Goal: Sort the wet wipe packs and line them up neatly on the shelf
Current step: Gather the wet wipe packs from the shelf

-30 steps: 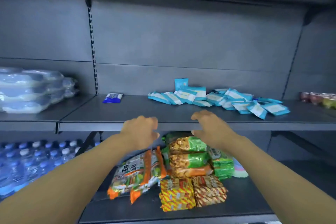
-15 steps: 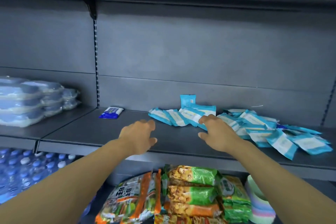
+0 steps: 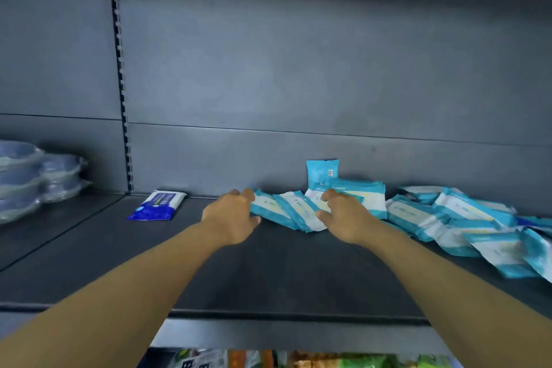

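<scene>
A short row of teal-and-white wet wipe packs [image 3: 286, 209] leans on the dark shelf [image 3: 268, 272] near its back wall. My left hand [image 3: 231, 215] touches the row's left end with its fingertips, thumb spread apart. At the row's right end, the fingers and thumb of my right hand [image 3: 343, 215] curl round the packs. One teal pack [image 3: 321, 172] stands upright against the wall behind them. A loose pile of the same teal packs [image 3: 466, 218] sprawls to the right. Alone at the left lies a dark blue wipe pack [image 3: 158, 205].
Stacked plastic-wrapped bowls [image 3: 30, 176] sit on the neighbouring shelf section at the far left. Bare shelf stretches between the blue pack and the front edge. Snack bags [image 3: 328, 360] show on the shelf below. Another shelf hangs overhead.
Both hands have moved up and forward from the shelf's front edge to the row of teal packs. The view has come closer and risen to the wipe shelf.
</scene>
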Demonstrator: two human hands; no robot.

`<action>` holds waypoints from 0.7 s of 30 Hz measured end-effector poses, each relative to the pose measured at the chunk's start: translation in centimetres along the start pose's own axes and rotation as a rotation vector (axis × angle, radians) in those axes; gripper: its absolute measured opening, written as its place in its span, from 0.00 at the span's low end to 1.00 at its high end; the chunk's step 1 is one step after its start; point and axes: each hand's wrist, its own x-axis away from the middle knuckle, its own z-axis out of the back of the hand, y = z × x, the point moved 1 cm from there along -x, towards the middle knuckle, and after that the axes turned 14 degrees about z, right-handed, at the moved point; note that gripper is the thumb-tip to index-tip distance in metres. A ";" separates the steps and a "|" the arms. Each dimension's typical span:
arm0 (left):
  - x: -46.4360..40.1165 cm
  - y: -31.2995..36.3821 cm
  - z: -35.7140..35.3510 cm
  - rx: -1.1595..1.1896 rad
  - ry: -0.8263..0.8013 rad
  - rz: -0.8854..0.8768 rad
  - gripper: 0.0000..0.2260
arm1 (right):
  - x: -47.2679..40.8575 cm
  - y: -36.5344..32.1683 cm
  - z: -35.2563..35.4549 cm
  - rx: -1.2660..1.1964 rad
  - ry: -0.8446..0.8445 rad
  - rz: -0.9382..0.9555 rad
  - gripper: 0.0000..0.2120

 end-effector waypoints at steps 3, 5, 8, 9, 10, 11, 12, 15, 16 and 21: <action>-3.4 -0.2 -1.5 0.043 0.011 0.020 0.18 | -2.3 0.6 -1.5 -0.023 -0.027 -0.066 0.22; -5.4 -0.3 -2.5 0.093 -0.002 0.057 0.17 | -3.4 1.1 -2.4 -0.009 -0.037 -0.103 0.23; -7.7 -0.1 -3.4 0.208 -0.011 0.129 0.15 | -4.8 1.4 -3.4 0.076 -0.025 -0.146 0.25; -8.2 0.1 -3.6 0.248 -0.008 0.148 0.15 | -5.3 1.3 -3.6 0.105 -0.027 -0.156 0.25; -8.6 0.3 -3.8 0.282 -0.010 0.163 0.15 | -5.6 1.2 -3.8 0.118 -0.039 -0.168 0.26; -9.0 0.5 -4.0 0.306 -0.020 0.177 0.15 | -6.0 1.1 -3.9 0.104 -0.060 -0.189 0.27; -9.3 0.7 -4.3 0.330 -0.038 0.192 0.15 | -6.4 1.2 -4.0 0.060 -0.081 -0.219 0.29; -10.1 0.5 -5.0 0.486 -0.141 0.262 0.14 | -7.0 1.6 -4.0 -0.104 -0.091 -0.306 0.29; -10.2 0.3 -5.0 0.542 -0.192 0.285 0.13 | -7.1 1.9 -3.9 -0.163 -0.073 -0.325 0.28; -9.1 -0.9 -4.4 0.748 -0.353 0.317 0.12 | -6.4 1.7 -3.9 -0.440 -0.030 -0.339 0.20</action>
